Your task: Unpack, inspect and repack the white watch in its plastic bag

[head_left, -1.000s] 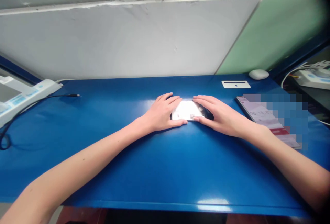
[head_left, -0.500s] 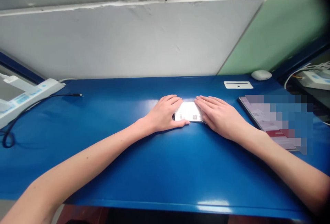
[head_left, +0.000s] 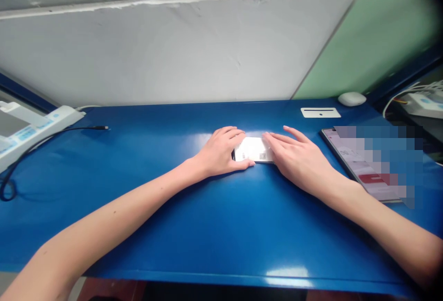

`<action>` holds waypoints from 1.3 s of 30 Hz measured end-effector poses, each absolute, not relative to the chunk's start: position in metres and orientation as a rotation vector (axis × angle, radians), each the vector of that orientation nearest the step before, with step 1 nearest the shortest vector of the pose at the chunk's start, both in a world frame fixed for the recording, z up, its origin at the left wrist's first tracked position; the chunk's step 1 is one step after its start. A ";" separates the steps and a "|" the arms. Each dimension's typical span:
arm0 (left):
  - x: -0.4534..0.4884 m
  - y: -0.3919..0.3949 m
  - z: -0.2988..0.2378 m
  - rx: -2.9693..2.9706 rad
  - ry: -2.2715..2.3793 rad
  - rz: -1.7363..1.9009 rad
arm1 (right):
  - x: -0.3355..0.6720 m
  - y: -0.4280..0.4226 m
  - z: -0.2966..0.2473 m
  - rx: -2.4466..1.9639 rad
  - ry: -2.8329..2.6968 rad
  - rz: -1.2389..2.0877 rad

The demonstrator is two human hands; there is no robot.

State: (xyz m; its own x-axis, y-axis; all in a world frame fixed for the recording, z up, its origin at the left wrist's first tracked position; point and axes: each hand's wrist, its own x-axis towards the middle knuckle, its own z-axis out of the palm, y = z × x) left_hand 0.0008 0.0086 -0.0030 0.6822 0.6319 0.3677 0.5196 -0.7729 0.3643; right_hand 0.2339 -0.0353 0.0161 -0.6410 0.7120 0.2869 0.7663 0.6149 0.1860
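Note:
A phone (head_left: 254, 149) with a bright lit screen lies flat in the middle of the blue table (head_left: 173, 218). My left hand (head_left: 219, 152) grips its left end, fingers curled over the far edge and thumb along the near edge. My right hand (head_left: 299, 158) lies over the phone's right end with its fingers stretched out flat and slightly spread. The right part of the phone is hidden under that hand.
A tablet (head_left: 363, 165) with a lit screen lies at the right. A small white card (head_left: 320, 112) and a white oval case (head_left: 351, 99) sit at the back right. A white power strip (head_left: 41, 125) and black cable (head_left: 51, 137) are at the left. Grey wall behind.
My right hand has slid left over the phone, covering more of its right end, and its outer fingers have spread. The left hand has stayed in place.

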 end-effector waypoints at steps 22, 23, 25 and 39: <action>0.004 0.009 -0.001 2.638 0.942 0.713 | 0.235 -0.031 0.004 -1.332 -2.509 -0.288; 0.004 0.009 -0.001 2.638 0.944 0.711 | 0.234 -0.031 0.004 -1.356 -2.511 -0.256; 0.004 0.009 -0.001 2.637 0.948 0.713 | 0.233 -0.032 0.004 -1.414 -2.501 -0.177; 0.003 0.008 -0.002 2.640 0.948 0.717 | 0.237 -0.031 0.014 -1.625 -2.322 0.193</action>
